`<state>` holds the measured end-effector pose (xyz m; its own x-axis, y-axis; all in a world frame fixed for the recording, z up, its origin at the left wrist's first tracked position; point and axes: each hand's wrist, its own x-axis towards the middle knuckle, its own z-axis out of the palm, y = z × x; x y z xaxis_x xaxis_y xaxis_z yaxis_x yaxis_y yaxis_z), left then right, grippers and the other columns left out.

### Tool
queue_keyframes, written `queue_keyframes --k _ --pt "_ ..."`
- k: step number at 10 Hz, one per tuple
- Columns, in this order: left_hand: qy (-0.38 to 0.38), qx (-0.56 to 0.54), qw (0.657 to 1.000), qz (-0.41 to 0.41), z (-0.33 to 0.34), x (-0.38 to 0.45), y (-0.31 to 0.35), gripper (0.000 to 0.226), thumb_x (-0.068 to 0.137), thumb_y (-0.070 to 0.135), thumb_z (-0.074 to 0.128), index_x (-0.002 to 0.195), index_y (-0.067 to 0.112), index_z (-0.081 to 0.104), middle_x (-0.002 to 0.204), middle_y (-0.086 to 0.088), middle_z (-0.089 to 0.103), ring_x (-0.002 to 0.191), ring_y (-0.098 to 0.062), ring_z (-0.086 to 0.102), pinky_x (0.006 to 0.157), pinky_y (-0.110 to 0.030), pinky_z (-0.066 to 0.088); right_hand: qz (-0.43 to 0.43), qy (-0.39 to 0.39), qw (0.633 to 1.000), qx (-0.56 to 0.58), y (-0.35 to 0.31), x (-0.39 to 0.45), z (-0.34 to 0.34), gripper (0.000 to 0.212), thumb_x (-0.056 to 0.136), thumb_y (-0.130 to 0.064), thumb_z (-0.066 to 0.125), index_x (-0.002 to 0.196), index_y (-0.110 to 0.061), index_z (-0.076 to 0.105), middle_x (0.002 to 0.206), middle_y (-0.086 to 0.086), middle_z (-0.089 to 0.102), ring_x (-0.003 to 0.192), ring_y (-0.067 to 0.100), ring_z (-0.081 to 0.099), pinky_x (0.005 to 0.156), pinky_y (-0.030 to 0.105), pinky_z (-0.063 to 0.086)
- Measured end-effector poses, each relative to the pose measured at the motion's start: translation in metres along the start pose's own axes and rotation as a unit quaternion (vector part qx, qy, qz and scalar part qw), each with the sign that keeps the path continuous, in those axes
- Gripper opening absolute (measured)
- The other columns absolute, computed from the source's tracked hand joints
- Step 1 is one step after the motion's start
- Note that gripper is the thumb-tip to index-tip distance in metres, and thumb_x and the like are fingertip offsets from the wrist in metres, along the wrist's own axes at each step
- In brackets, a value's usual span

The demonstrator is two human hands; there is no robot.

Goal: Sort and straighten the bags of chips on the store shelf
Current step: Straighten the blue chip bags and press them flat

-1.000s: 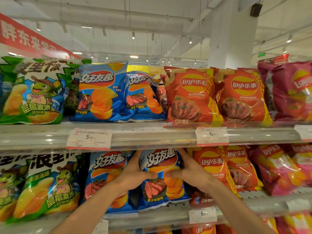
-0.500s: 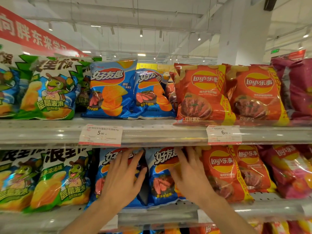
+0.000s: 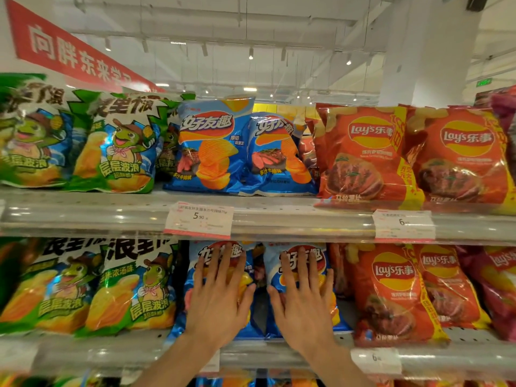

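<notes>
Blue bags [image 3: 300,289] under the price tag [image 3: 198,220] get pressed upright by flat, released palms: left hand [image 3: 220,300], right hand [image 3: 303,303].

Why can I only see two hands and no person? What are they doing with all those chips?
The camera sits on the person's head and looks forward and down, so you see only their arms and hands, much as they do. There is one picture, from that head camera. It shows store shelves full of chip bags: green bags on the left, blue ones in the middle, orange bags on the right. White price tags hang on the shelf edge. The left hand lies flat on one blue bag on the lower shelf, and the right hand lies flat on the blue bag beside it. Nothing is gripped; the fingers are straight, pressing the bags to tidy them.
</notes>
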<state>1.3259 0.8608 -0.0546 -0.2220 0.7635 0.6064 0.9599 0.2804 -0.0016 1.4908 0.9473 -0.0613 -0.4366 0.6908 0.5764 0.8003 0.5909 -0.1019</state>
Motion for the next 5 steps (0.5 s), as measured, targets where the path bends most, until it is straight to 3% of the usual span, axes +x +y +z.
queue_keyframes --k 2,3,5 --pt "0.010 -0.008 1.000 -0.003 -0.004 0.002 0.000 0.064 0.099 0.057 0.030 0.152 0.023 0.037 0.163 -0.012 0.026 0.150 -0.031 0.022 0.120 -0.058 0.018 0.011 0.020 1.000 0.011 0.000 -0.002 -0.002 0.072 0.098 -0.066 0.020 0.155 -0.023 0.026 0.163 0.012 0.018 0.152 0.031 0.008 0.117 0.063 0.015" --pt "0.030 -0.012 0.999 -0.007 -0.009 -0.001 0.001 0.063 0.098 0.057 0.034 0.151 0.024 0.039 0.161 -0.011 0.030 0.150 -0.031 0.024 0.119 -0.057 0.020 0.021 0.043 0.999 0.019 0.000 -0.005 -0.005 0.074 0.098 -0.066 0.020 0.154 -0.020 0.029 0.162 0.012 0.022 0.151 0.031 0.012 0.117 0.063 0.016" --pt "0.085 -0.047 0.995 -0.012 -0.020 -0.019 0.005 0.066 0.098 0.059 0.029 0.157 0.027 0.027 0.165 -0.008 0.021 0.152 -0.027 0.018 0.120 -0.051 0.017 0.028 0.105 0.993 0.046 0.004 -0.018 -0.015 0.073 0.097 -0.065 0.020 0.153 -0.020 0.033 0.163 0.009 0.020 0.152 0.027 0.011 0.118 0.059 0.014"
